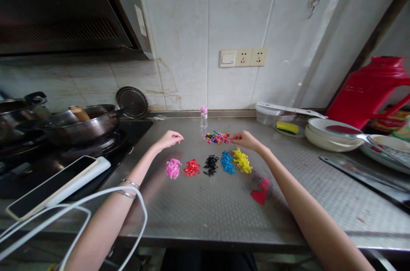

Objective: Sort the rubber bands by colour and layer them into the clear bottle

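My left hand point(169, 139) hovers over the counter, left of a mixed pile of small coloured band-like pieces point(216, 137). Its fingertips are pinched together, and whatever they may hold is too small to make out. At the pile's right edge, my right hand point(246, 139) has its fingers closed, their tips touching the pieces. Nearer to me lie single-colour piles: pink point(173, 169), red point(191, 168), black point(211, 165), blue point(227, 162) and yellow point(242, 160). A small clear bottle with a pink cap point(203, 110) stands behind the mixed pile.
Left are a stove with a pan point(80, 125) and a phone-like device point(57, 187) with white cable point(141, 202). A red heart-shaped piece point(260, 192) lies near my right forearm. Right are a sponge point(287, 128), bowls point(329, 140), a knife point(361, 177) and a red thermos point(361, 91).
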Demonstrator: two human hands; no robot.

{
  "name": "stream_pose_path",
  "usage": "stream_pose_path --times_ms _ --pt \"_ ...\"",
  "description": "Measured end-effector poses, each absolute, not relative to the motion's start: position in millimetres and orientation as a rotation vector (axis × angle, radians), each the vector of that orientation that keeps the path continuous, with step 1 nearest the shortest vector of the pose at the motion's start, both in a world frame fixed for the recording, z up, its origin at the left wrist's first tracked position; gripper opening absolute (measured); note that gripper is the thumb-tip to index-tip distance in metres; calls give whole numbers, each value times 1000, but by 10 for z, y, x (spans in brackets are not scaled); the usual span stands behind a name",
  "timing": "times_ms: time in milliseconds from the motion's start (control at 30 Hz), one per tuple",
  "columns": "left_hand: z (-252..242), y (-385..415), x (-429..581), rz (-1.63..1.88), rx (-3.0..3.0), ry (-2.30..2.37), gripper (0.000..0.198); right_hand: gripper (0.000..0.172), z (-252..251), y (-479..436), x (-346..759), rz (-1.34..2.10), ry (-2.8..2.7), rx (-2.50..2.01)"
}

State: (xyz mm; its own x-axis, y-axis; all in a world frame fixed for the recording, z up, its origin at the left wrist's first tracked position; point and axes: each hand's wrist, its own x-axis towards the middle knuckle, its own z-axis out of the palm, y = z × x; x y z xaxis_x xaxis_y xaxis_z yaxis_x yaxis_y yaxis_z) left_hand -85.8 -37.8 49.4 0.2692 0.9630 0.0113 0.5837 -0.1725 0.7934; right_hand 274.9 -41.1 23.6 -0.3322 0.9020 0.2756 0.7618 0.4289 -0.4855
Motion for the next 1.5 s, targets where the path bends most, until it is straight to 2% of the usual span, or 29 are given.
stream_pose_path --times_ms 300,467,700,933,1500 --pt "205 -89 -561 969 1532 1258 34 24 137 -385 2836 91 -2023 -1730" --pt "112 -65 -499 884 1493 1253 35 25 68 -398 2860 24 -2002 -1843" --pt "68 -78 -496 858 1526 1278 26 27 9 -389 2840 -34 -2030 -1786" --pt "70 -121 -455 847 1574 1363 24 37 -12 -258 2765 -48 -2097 -1748" --pt "96 -142 -477 849 1535 1317 18 31 -88 -194 2787 -9 -1975 -1704"
